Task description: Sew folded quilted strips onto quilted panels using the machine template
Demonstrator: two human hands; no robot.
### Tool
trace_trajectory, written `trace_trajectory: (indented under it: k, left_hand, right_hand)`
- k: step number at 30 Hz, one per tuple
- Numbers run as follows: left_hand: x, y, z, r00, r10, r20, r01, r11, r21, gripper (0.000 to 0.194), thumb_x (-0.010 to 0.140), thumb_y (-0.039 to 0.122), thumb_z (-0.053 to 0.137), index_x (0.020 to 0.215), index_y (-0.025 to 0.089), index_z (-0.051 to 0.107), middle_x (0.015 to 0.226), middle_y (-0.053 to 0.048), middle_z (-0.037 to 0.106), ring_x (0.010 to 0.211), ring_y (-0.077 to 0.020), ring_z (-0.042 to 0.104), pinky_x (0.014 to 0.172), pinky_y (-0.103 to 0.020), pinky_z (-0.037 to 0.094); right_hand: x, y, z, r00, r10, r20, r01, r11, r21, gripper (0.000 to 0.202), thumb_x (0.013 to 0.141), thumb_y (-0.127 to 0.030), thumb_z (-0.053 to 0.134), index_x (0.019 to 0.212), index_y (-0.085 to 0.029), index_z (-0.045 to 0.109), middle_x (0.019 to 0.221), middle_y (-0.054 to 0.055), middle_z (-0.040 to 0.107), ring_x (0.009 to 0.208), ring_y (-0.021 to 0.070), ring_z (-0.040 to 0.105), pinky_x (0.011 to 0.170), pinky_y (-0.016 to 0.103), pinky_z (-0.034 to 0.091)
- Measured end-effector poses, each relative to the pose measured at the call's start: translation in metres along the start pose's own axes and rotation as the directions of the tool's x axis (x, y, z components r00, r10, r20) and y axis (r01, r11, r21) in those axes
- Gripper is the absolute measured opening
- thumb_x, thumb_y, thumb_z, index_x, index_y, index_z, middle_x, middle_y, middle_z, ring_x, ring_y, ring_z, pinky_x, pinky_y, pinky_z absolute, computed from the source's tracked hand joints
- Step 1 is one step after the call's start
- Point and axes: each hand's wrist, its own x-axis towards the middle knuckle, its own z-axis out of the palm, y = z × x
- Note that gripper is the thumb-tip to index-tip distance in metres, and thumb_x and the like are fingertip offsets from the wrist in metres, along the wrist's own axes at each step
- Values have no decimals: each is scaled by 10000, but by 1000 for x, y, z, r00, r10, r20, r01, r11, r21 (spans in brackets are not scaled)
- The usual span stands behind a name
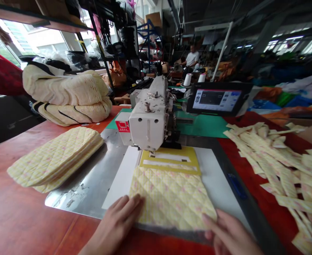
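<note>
A yellow quilted fabric piece (172, 198) lies flat on the white template sheet (120, 177), its far edge under a yellow slotted clamp frame (169, 159) beneath the white sewing machine head (148, 120). My left hand (116, 225) rests flat, fingers together, on the piece's near left corner. Fingers of my right hand (227, 233) touch its near right corner. Neither hand grips anything.
A stack of matching quilted pieces (55, 159) sits left on the red table (17, 212). Several yellow fabric strips (283, 166) are heaped at right. A touchscreen panel (217, 99) stands behind the green mat. Rolled cream padding (65, 95) lies at the back left. A person sits far behind.
</note>
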Motion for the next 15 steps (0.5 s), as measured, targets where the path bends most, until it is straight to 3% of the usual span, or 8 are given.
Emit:
trace_trajectory:
  k: [3,5,8,11,13,15]
  left_hand:
    - [37,-24,22,1000,-20,-1,20,999,30,355,1061,142,355,1299,165,617,1105,-120,735,890,-235,699,754,-356,633]
    - [48,-35,33,998,-61,-9,61,998,15,335,1057,138,358,1275,173,610,1161,-125,713,994,-239,700,826,-362,632]
    - [51,-44,40,995,-97,-33,98,995,12,296,1040,118,390,1209,184,625,1242,-137,680,1047,-233,690,848,-356,618]
    - [48,-50,40,991,-133,-32,136,988,76,268,1020,93,420,1080,182,666,1120,-127,691,898,-228,674,768,-371,594]
    - [49,-55,41,983,-182,-1,182,980,83,257,1014,97,440,1074,178,676,1028,-111,684,826,-221,649,735,-368,580]
    - [49,-59,43,974,-227,23,226,974,34,268,1010,97,442,1114,181,673,1027,-103,679,863,-223,653,759,-359,583]
  right_hand:
    - [32,-12,-5,998,-62,-21,63,998,27,516,704,-680,731,842,-186,682,665,42,686,426,143,582,374,233,433]
    - [52,-19,-12,990,-135,-41,135,991,0,496,725,-657,716,848,-178,683,702,56,706,413,140,561,369,243,410]
    - [73,-21,-20,948,-291,-131,251,933,-257,449,816,-645,637,760,-200,664,669,37,702,430,157,554,411,267,389]
    - [88,-17,-23,827,-519,-216,323,753,-574,430,858,-639,618,716,-234,647,706,43,703,622,234,647,575,325,459]
    - [97,-12,-23,713,-657,-246,362,645,-673,428,873,-640,611,722,-240,638,811,75,704,774,279,667,705,375,486]
    - [104,-7,-23,629,-737,-247,399,579,-712,436,892,-636,599,721,-237,634,904,105,688,860,298,655,797,414,489]
